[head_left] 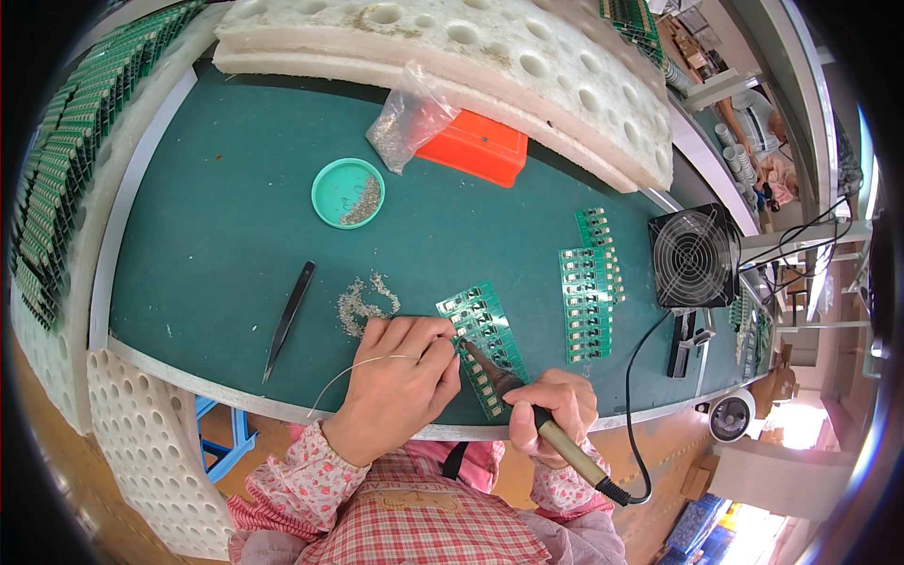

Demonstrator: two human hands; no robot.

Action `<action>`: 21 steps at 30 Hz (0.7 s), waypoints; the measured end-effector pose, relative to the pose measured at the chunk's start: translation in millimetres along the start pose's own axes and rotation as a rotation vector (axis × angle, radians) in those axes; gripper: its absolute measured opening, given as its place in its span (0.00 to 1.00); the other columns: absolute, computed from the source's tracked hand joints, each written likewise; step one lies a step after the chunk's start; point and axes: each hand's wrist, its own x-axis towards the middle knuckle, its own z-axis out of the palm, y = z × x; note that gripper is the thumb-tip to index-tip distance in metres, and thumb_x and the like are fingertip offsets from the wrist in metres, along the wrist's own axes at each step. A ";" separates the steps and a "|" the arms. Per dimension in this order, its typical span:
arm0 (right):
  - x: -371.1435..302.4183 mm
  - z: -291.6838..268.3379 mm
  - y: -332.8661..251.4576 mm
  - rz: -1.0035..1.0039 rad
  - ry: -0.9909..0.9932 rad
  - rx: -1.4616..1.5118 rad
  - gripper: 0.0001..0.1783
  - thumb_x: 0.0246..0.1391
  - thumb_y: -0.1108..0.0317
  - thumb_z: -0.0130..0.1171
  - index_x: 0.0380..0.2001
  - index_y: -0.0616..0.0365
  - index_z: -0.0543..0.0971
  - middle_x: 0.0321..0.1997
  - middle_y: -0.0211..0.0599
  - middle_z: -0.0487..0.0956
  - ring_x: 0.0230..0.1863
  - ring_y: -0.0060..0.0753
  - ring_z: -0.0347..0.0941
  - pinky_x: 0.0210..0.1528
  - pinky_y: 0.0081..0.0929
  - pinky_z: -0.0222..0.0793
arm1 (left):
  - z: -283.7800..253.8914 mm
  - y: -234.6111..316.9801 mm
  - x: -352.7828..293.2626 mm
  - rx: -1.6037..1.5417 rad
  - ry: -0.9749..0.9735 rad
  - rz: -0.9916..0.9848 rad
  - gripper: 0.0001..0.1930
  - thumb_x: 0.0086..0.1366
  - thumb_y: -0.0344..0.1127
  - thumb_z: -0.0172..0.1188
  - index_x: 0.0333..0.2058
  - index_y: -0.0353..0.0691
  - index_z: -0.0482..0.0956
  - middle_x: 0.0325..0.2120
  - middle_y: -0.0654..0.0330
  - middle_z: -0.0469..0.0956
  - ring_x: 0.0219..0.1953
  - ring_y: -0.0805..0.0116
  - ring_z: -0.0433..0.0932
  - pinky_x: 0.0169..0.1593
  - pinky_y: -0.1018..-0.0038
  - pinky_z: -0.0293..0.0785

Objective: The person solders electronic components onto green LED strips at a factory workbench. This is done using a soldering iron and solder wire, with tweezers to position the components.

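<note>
In the head view, a green circuit board panel [492, 325] lies slantwise near the table's front edge. My right hand [562, 403] is closed round a soldering iron [574, 456], whose tip reaches the panel's left side. My left hand [400, 377] rests at that same side, fingers curled and closed on a thin solder wire [331, 383]. The wire trails back over the hand; its working end is hidden by the fingers. Small loose metallic parts [354, 309] lie just beyond my left hand, and black tweezers [289, 320] lie to the left.
A round green dish [322, 200] holds more small parts. Behind it are a clear plastic bag [397, 127] and a red box [485, 151]. More boards [586, 315] lie right, before a black fan [695, 254]. White foam [433, 47] lines the back; the iron's cord [633, 377] curves right.
</note>
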 end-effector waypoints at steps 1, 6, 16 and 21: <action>-0.3 0.2 -0.8 0.001 0.001 -0.001 0.06 0.48 0.74 0.64 0.31 0.59 0.78 0.17 0.28 0.74 0.13 0.30 0.68 0.16 0.28 0.64 | 0.0 0.2 0.3 0.006 -0.004 0.000 0.07 0.54 0.31 0.66 0.30 0.38 0.76 0.38 0.61 0.77 0.41 0.63 0.75 0.45 0.66 0.67; 0.1 6.2 -13.9 -0.003 0.009 -0.094 0.09 0.44 0.77 0.65 0.31 0.59 0.78 0.16 0.29 0.72 0.13 0.31 0.67 0.15 0.27 0.63 | 2.0 -0.3 0.9 0.004 0.012 0.007 0.07 0.54 0.30 0.66 0.30 0.38 0.76 0.38 0.61 0.78 0.40 0.63 0.76 0.44 0.66 0.67; -11.7 25.2 -29.7 0.020 0.082 -0.221 0.11 0.40 0.79 0.64 0.31 0.59 0.78 0.14 0.28 0.69 0.11 0.30 0.65 0.14 0.25 0.59 | -1.1 -1.0 0.0 -0.066 0.044 -0.006 0.07 0.52 0.26 0.66 0.29 0.37 0.75 0.38 0.60 0.80 0.37 0.63 0.79 0.42 0.67 0.69; -17.6 15.1 -30.2 0.152 0.122 -0.103 0.06 0.49 0.74 0.65 0.30 0.58 0.77 0.18 0.30 0.77 0.13 0.31 0.70 0.15 0.27 0.65 | -0.4 -2.6 -2.5 -0.088 0.094 -0.024 0.08 0.52 0.26 0.66 0.26 0.38 0.73 0.37 0.60 0.80 0.32 0.62 0.77 0.40 0.66 0.68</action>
